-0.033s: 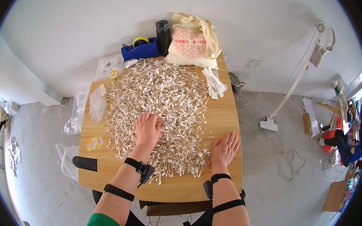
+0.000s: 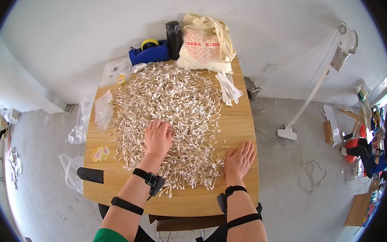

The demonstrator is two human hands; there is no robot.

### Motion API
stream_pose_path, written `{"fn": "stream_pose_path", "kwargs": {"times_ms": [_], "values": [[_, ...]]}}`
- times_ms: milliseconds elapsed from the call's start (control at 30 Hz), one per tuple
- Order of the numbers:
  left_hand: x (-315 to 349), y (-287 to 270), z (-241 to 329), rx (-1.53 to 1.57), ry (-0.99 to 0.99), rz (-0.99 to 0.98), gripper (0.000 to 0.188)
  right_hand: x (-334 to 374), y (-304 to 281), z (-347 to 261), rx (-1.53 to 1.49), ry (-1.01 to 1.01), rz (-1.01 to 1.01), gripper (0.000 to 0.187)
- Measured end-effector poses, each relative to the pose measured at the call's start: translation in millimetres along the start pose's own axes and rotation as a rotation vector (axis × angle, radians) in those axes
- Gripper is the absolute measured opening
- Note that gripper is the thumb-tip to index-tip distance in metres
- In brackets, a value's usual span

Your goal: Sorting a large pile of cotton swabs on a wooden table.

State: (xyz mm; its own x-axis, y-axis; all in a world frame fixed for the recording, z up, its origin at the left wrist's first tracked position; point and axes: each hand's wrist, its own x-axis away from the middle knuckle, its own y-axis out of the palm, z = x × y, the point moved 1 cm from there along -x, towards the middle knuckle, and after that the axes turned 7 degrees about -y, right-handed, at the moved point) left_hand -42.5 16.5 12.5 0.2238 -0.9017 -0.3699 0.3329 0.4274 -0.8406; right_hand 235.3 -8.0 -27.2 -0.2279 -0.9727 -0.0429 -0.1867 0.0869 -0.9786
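A broad heap of cotton swabs (image 2: 173, 93) with white tips and pale sticks covers the middle of the wooden table (image 2: 242, 124). My left hand (image 2: 158, 139) rests palm down on the near part of this heap. Its fingers lie over the swabs, slightly bent, and no swab shows gripped in them. Beside the heap's right edge, my right hand (image 2: 240, 160) lies flat on the bare wood with fingers stretched out. Black straps with small devices circle both forearms.
Along the back stand a blue tape dispenser (image 2: 150, 52), a black bottle (image 2: 173, 40) and a cream tote bag (image 2: 202, 44). White gloves (image 2: 229, 90) lie at right. Clear plastic bags (image 2: 103, 110), yellow cards (image 2: 100, 153) and a black object (image 2: 90, 175) line the left.
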Motion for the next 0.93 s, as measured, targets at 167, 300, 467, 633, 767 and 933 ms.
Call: {"fn": "stream_pose_path", "kwargs": {"times_ms": [167, 300, 467, 633, 767, 933], "values": [[-3, 1, 3, -0.02, 0.03, -0.009, 0.012, -1, 3, 1, 0.015, -0.005, 0.011, 0.061], [3, -9, -8, 0.199, -0.034, 0.078, 0.011, 1, 3, -1, 0.012, -0.009, 0.012, 0.061], [6, -20, -18, 0.692, -0.456, 0.117, 0.014, -1, 3, 1, 0.029, -0.016, 0.041, 0.06], [17, -26, -40, 1.033, -0.671, 0.023, 0.015, -1, 6, -2, 0.04, -0.014, 0.04, 0.06], [27, -26, -45, 1.042, -0.727, 0.013, 0.017, 0, 6, -3, 0.028, -0.015, 0.028, 0.06], [31, -35, -38, 1.093, -0.803, -0.08, 0.019, -3, 8, 1, 0.037, -0.01, 0.03, 0.061]]}}
